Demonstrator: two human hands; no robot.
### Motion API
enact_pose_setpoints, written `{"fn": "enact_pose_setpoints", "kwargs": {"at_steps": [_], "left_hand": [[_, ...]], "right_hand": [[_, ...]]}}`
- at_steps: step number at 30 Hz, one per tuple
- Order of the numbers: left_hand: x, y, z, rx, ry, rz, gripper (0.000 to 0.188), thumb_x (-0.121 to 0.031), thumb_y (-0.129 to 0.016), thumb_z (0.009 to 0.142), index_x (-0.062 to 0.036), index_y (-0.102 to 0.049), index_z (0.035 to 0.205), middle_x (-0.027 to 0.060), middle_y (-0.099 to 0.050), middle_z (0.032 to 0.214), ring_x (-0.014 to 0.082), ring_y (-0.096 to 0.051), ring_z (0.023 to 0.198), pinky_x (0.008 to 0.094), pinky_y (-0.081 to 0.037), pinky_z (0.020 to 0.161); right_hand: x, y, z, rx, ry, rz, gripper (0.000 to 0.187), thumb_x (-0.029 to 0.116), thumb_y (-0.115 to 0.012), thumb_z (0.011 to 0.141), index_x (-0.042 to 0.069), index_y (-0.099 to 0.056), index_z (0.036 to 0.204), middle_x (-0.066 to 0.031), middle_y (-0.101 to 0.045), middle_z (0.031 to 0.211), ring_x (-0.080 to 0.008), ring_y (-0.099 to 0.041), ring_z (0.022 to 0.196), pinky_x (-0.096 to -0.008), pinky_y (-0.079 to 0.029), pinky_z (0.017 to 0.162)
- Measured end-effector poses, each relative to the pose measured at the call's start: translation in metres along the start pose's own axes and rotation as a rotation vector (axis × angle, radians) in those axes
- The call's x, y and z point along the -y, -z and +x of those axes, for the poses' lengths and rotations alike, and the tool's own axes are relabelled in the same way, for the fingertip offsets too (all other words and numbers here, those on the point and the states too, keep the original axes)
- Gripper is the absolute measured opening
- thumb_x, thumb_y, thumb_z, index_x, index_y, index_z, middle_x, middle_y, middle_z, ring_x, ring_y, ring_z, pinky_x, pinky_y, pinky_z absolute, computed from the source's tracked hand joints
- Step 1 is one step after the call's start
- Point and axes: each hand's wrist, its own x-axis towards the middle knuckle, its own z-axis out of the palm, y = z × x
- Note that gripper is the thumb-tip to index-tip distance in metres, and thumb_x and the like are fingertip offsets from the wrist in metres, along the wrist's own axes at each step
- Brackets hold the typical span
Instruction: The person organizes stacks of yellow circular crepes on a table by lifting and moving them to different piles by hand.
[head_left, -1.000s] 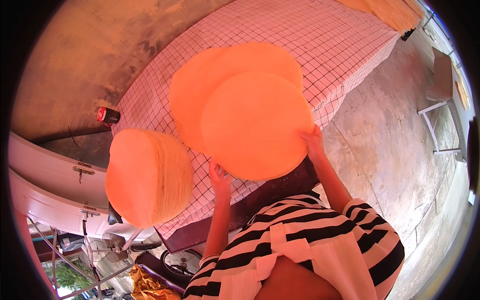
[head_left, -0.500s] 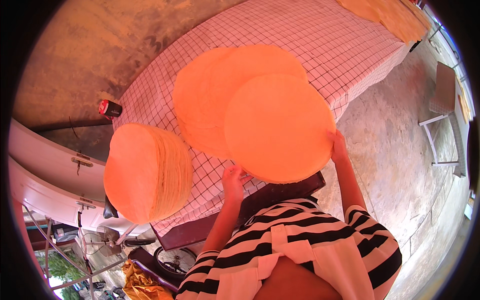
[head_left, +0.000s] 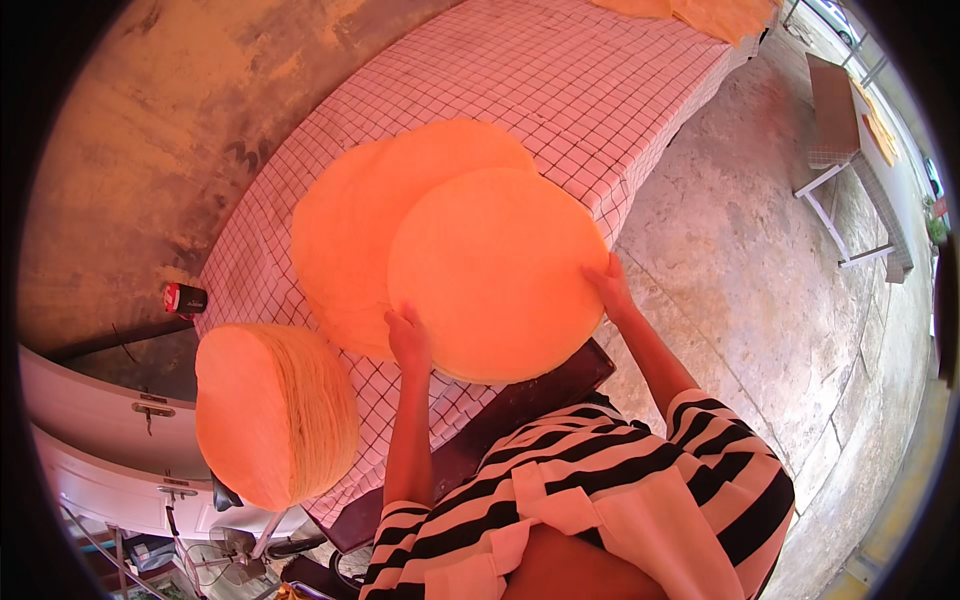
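Observation:
In front of me lies a thin, flat, round orange sheet (head_left: 500,280), its right part reaching over the table's near right edge. It overlaps more large round sheets (head_left: 350,220) spread beneath it to the left. My left hand (head_left: 409,340) has its fingers bent at the sheet's lower left edge. At the opposite side my right hand (head_left: 608,287) pinches the right edge, thumb on top and the other fingers hidden underneath. A thick stack of similar round sheets (head_left: 270,415) stands to the left, near the table's near left corner.
A checked cloth (head_left: 520,80) covers the long table. More orange sheets (head_left: 700,15) lie at its far end. A red and black can-shaped item (head_left: 185,298) is by the left edge. Beyond the concrete floor (head_left: 730,260), another table (head_left: 870,180) stands at right.
My left hand has gone from below the round sheet to its lower left edge. My right hand stays on the right edge. The whole view has shifted, with the stack now lower.

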Motion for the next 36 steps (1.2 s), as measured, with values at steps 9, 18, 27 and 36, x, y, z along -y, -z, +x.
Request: {"fn": "enact_pose_setpoints", "kwargs": {"at_steps": [9,18,27,36], "left_hand": [[0.025,-0.001,0.016,0.011,-0.085,0.159,0.045,-0.033,-0.058,0.08,0.008,-0.052,0.096,0.0284,-0.052,0.093,0.0412,-0.051,0.087,0.0468,-0.043,0.075],[0.037,-0.009,0.058,0.171,0.243,-0.406,0.044,-0.033,-0.06,0.081,0.008,-0.05,0.093,0.017,-0.057,0.083,0.0264,-0.056,0.074,0.0352,-0.047,0.067],[-0.002,-0.003,0.016,0.124,-0.041,-0.6,0.032,-0.013,-0.054,0.084,0.008,-0.048,0.107,0.0158,-0.058,0.1,0.0222,-0.058,0.083,0.0332,-0.048,0.073],[-0.043,0.12,0.005,0.205,-0.205,-0.977,0.015,-0.011,-0.057,0.084,0.0015,-0.052,0.091,0.0036,-0.058,0.083,0.0076,-0.051,0.073,0.0241,-0.045,0.061]], "right_hand": [[-0.021,0.013,0.005,-0.011,0.054,-0.034,0.028,0.011,-0.06,0.079,0.0,-0.048,0.102,-0.0072,-0.057,0.091,-0.0142,-0.055,0.083,-0.0295,-0.047,0.072],[0.004,0.005,0.002,-0.017,-0.128,0.139,0.036,0.012,-0.065,0.076,-0.004,-0.047,0.103,-0.0108,-0.058,0.093,-0.0182,-0.059,0.081,-0.0323,-0.051,0.068],[0.004,0.007,-0.009,0.002,-0.048,0.11,0.04,0.009,-0.068,0.073,-0.003,-0.048,0.105,-0.0106,-0.058,0.097,-0.0184,-0.06,0.083,-0.0333,-0.051,0.072],[0.099,-0.044,-0.021,0.225,0.192,-0.029,0.034,0.003,-0.061,0.075,-0.002,-0.052,0.107,-0.0095,-0.061,0.096,-0.0174,-0.06,0.08,-0.0298,-0.052,0.067]]}}
